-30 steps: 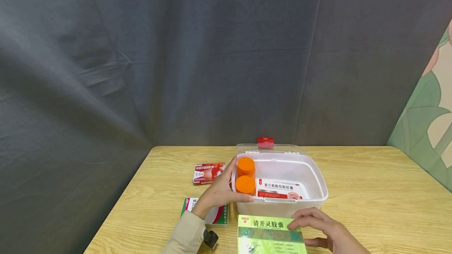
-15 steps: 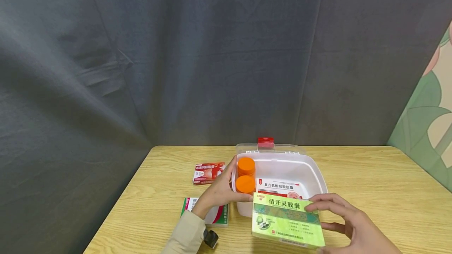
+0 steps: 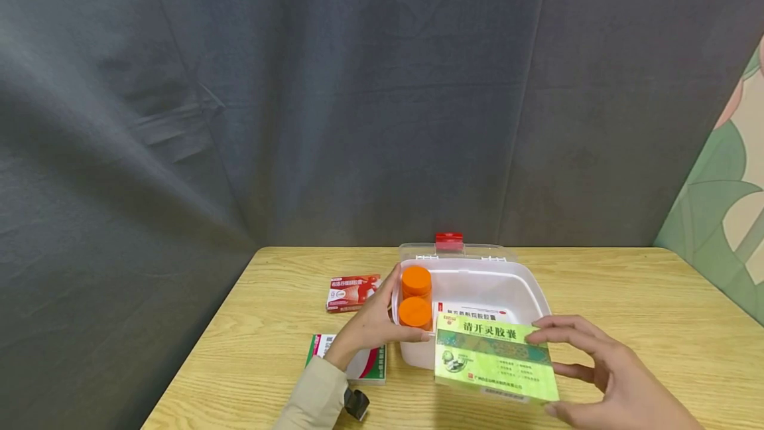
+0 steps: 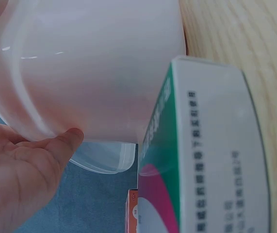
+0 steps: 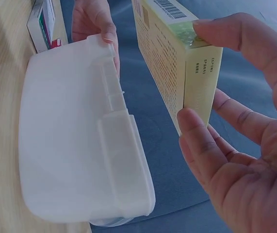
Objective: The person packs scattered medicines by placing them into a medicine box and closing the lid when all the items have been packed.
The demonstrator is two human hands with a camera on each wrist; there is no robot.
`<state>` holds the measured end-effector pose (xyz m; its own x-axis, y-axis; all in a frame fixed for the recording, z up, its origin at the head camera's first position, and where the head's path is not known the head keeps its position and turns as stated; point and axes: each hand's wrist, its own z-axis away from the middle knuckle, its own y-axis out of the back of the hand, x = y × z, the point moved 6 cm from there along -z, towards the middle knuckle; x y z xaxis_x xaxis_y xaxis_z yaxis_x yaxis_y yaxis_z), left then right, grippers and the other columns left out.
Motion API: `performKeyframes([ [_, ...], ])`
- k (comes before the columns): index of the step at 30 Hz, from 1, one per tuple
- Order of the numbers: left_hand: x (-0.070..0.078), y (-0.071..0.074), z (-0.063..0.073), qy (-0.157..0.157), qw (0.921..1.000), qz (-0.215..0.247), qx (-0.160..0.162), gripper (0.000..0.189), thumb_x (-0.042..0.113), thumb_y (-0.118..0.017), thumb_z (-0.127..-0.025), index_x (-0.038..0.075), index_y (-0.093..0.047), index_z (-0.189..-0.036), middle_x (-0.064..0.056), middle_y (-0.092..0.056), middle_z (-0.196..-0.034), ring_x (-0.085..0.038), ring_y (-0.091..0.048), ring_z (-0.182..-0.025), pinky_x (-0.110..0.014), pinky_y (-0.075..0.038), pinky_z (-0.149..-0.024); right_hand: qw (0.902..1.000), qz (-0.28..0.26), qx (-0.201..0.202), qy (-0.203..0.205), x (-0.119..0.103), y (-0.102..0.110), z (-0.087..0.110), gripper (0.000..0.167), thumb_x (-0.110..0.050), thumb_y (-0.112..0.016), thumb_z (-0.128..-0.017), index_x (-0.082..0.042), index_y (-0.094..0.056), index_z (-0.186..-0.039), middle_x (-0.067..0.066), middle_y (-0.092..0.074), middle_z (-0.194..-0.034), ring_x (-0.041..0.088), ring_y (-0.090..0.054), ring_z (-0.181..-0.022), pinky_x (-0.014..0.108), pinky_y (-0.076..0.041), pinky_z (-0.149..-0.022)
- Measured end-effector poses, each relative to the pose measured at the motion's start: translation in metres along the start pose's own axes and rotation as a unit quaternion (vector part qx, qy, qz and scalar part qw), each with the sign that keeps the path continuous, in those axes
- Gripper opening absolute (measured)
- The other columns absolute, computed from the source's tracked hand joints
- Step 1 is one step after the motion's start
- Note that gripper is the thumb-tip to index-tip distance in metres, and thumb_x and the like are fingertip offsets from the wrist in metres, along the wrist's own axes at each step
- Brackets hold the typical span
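Note:
My right hand (image 3: 603,367) holds a light-green medicine box (image 3: 495,360) by its right end, above the front rim of a white translucent plastic storage box (image 3: 528,287). In the right wrist view, thumb and fingers grip the medicine box (image 5: 165,63), which is raised and tilted, apart from the storage box (image 5: 75,136). My left hand (image 3: 373,324) grips the storage box's left front corner, thumb along the front rim, fingers at the left side. Inside stand two orange-capped bottles (image 3: 415,312). Beside them lies a white medicine box (image 3: 471,310), partly hidden by the green one.
Left of the storage box, a red medicine box (image 3: 352,292) and a green-and-white medicine box (image 3: 376,367) lie on the wooden table (image 3: 621,297). My left forearm partly covers the latter. The clear lid (image 3: 477,252) with its red handle (image 3: 449,241) is folded back behind.
My right hand has raised the green medicine box from in front of the storage box and carried it up and rightward over the front rim. My left hand stays put.

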<state>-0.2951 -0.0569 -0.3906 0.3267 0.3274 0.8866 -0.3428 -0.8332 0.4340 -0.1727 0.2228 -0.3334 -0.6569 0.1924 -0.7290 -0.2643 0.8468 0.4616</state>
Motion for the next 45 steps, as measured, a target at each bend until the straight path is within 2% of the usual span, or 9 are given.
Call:
performKeyframes([
  [4,-0.001,0.000,0.000,0.001,1.0000,-0.001,0.000,0.117,0.038,-0.086,-0.071,0.028,-0.007,-0.157,0.005,-0.020,-0.158,-0.025,-0.028,-0.139,-0.057,-0.032,-0.106,0.9998,0.012,0.010,-0.015,0.000,0.004,-0.002,0.074,0.018,-0.081,-0.062,0.000,-0.054,-0.128,0.009,-0.043,-0.134,0.007,-0.044,-0.120,0.031,-0.056,-0.078],
  [8,-0.001,0.000,-0.001,0.000,1.0000,0.003,-0.001,0.117,0.038,-0.086,-0.071,0.026,-0.007,-0.157,0.005,-0.020,-0.158,-0.025,-0.028,-0.139,-0.057,-0.032,-0.105,0.9973,0.053,0.024,-0.044,0.001,0.010,-0.004,0.072,0.012,-0.085,-0.062,-0.005,-0.057,-0.127,0.004,-0.046,-0.133,0.004,-0.046,-0.118,0.028,-0.056,-0.076],
  [11,-0.002,-0.001,-0.001,-0.002,1.0000,0.008,-0.003,0.118,0.037,-0.086,-0.071,0.024,-0.007,-0.157,0.005,-0.021,-0.158,-0.026,-0.028,-0.139,-0.058,-0.033,-0.105,0.9969,0.066,0.028,-0.032,-0.001,0.012,-0.006,0.073,0.011,-0.085,-0.062,-0.004,-0.057,-0.127,0.004,-0.046,-0.133,0.004,-0.044,-0.121,0.027,-0.056,-0.077],
  [16,-0.001,0.000,-0.001,-0.003,1.0000,0.009,-0.002,0.117,0.036,-0.086,-0.071,0.025,-0.007,-0.157,0.006,-0.022,-0.157,-0.025,-0.030,-0.138,-0.055,-0.035,-0.104,0.9979,0.059,0.026,-0.006,-0.005,0.015,-0.014,0.072,0.013,-0.083,-0.064,-0.002,-0.055,-0.129,0.009,-0.046,-0.135,0.007,-0.042,-0.125,0.028,-0.055,-0.079],
  [20,-0.002,0.000,-0.001,-0.001,1.0000,0.008,-0.001,0.117,0.036,-0.086,-0.071,0.027,-0.007,-0.157,0.006,-0.021,-0.157,-0.024,-0.029,-0.138,-0.055,-0.034,-0.105,0.9976,0.058,0.033,-0.017,-0.004,0.019,-0.022,0.069,0.011,-0.084,-0.065,-0.004,-0.056,-0.127,0.009,-0.047,-0.133,0.007,-0.046,-0.121,0.029,-0.055,-0.080],
  [22,-0.002,0.000,-0.001,-0.001,1.0000,0.006,-0.002,0.117,0.037,-0.086,-0.071,0.025,-0.007,-0.157,0.005,-0.020,-0.158,-0.025,-0.028,-0.139,-0.055,-0.034,-0.105,0.9973,0.060,0.037,-0.023,-0.003,0.020,-0.024,0.066,0.009,-0.084,-0.066,-0.004,-0.057,-0.125,0.008,-0.048,-0.132,0.007,-0.047,-0.120,0.030,-0.055,-0.080],
  [26,-0.002,0.000,-0.001,-0.002,1.0000,0.006,-0.003,0.118,0.036,-0.086,-0.071,0.021,-0.007,-0.157,0.004,-0.021,-0.157,-0.025,-0.029,-0.138,-0.053,-0.035,-0.105,0.9968,0.061,0.047,-0.024,0.002,0.023,-0.027,0.065,0.012,-0.082,-0.067,-0.002,-0.058,-0.125,0.008,-0.048,-0.132,0.006,-0.047,-0.120,0.028,-0.054,-0.081],
  [34,-0.002,0.000,-0.001,0.003,1.0000,0.001,-0.001,0.118,0.037,-0.085,-0.072,0.021,-0.007,-0.157,0.003,-0.021,-0.158,-0.025,-0.029,-0.139,-0.053,-0.035,-0.105,0.9947,0.065,0.062,-0.049,0.016,0.024,-0.033,0.062,0.007,-0.083,-0.070,-0.003,-0.059,-0.126,0.006,-0.049,-0.130,0.003,-0.045,-0.120,0.027,-0.055,-0.081],
  [45,-0.002,0.000,-0.001,0.001,1.0000,-0.003,-0.001,0.117,0.037,-0.085,-0.072,0.021,-0.006,-0.157,0.002,-0.019,-0.158,-0.026,-0.028,-0.139,-0.053,-0.036,-0.104,0.9949,0.054,0.061,-0.060,0.026,0.028,-0.042,0.059,0.007,-0.082,-0.071,-0.004,-0.059,-0.125,0.007,-0.049,-0.131,0.003,-0.046,-0.119,0.026,-0.054,-0.082],
])
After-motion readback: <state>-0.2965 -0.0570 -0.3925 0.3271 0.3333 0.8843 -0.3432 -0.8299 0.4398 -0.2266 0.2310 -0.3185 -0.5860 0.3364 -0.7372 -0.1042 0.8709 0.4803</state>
